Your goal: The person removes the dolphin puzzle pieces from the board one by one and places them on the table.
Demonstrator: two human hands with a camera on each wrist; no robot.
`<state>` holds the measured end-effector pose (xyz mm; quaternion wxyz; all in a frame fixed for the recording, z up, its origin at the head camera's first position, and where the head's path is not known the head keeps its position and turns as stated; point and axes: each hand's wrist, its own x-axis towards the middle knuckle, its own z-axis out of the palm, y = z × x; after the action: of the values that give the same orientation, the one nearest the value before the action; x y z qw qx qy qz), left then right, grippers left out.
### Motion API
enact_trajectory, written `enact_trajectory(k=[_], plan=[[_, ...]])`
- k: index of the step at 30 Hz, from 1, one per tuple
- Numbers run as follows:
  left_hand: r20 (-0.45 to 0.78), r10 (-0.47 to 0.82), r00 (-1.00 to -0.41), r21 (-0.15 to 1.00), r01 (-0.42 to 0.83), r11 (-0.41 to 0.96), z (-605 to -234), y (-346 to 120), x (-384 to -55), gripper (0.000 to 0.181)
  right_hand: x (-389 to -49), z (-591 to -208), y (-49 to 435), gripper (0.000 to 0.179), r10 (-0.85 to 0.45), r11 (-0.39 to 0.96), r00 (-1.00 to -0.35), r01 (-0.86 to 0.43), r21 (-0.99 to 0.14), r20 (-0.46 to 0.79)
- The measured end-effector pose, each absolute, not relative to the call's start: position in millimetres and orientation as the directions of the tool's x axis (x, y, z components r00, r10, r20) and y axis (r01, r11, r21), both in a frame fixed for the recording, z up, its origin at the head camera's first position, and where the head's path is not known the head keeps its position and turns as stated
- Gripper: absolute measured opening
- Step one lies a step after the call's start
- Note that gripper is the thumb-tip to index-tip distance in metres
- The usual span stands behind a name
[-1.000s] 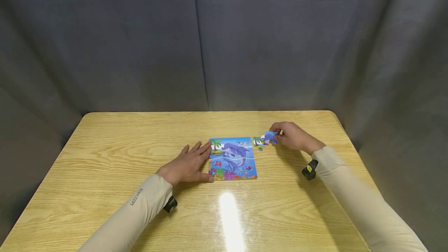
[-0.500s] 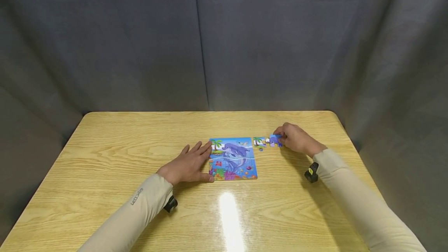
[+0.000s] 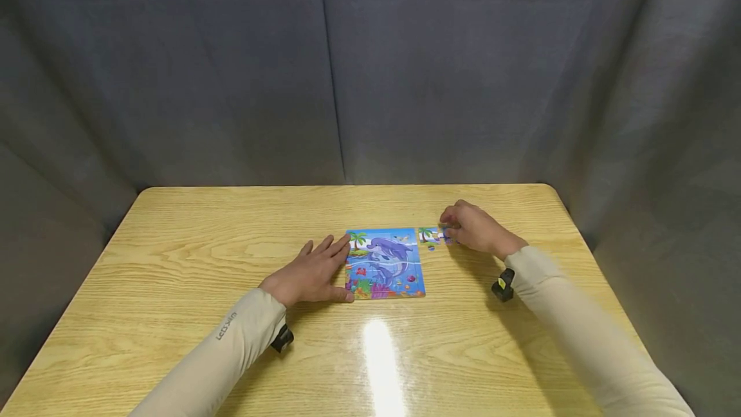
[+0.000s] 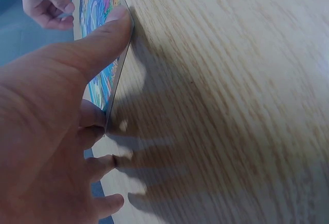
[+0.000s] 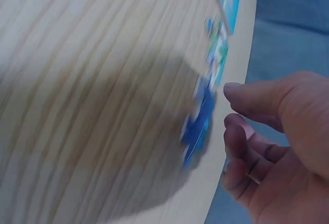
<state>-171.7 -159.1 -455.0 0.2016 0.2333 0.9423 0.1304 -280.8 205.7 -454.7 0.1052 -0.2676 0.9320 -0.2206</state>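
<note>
A square dolphin jigsaw puzzle [image 3: 386, 264] lies flat on the wooden table. My left hand [image 3: 309, 275] rests along its left side with fingers spread, the thumb [image 4: 115, 26] touching a lower corner. Right of the puzzle, a palm-tree piece [image 3: 427, 234] lies on the table, with a blue and purple dolphin piece [image 5: 199, 124] next to it. Over the dolphin piece hovers my right hand [image 3: 477, 230], its fingers loosely bent and apart from the piece in the right wrist view. In the head view the hand partly hides that piece.
The light wooden table [image 3: 202, 230] has rounded far corners. Grey curtains [image 3: 231, 82] hang behind it and at both sides. A black wrist camera [image 3: 503, 285] is worn on the right wrist, another [image 3: 282, 338] on the left.
The right hand set the dolphin piece down beside the palm-tree piece, let it go, and shifted slightly left above it. The left hand has stayed in place.
</note>
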Motion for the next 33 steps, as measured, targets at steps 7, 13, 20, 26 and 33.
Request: enact_trajectory(k=[7, 13, 20, 26, 33], plan=[[-0.322, 0.487, -0.812, 0.332, 0.385, 0.861, -456.0, -158.7, -171.5, 0.103, -274.2, -452.5, 169.4, 0.023, -0.626, 0.714, -0.773, -0.514, -0.476, -0.104], [-0.321, 0.484, -0.814, 0.336, 0.380, 0.862, -455.6, -158.0, -171.3, 0.103, -272.1, -454.5, 146.2, 0.026, -0.663, 0.695, -0.741, -0.556, -0.457, -0.106], [-0.325, 0.485, -0.812, 0.337, 0.380, 0.861, -455.1, -158.1, -171.3, 0.102, -270.4, -452.3, 135.4, 0.032, -0.669, 0.706, -0.729, -0.566, -0.425, -0.141], [-0.325, 0.491, -0.808, 0.337, 0.386, 0.859, -454.7, -158.1, -171.4, 0.102, -268.5, -448.3, 133.1, 0.032, -0.650, 0.724, -0.741, -0.537, -0.433, -0.167], [-0.322, 0.491, -0.810, 0.336, 0.387, 0.859, -455.4, -158.8, -171.6, 0.103, -270.4, -448.4, 131.7, 0.033, -0.649, 0.712, -0.746, -0.526, -0.464, -0.149]])
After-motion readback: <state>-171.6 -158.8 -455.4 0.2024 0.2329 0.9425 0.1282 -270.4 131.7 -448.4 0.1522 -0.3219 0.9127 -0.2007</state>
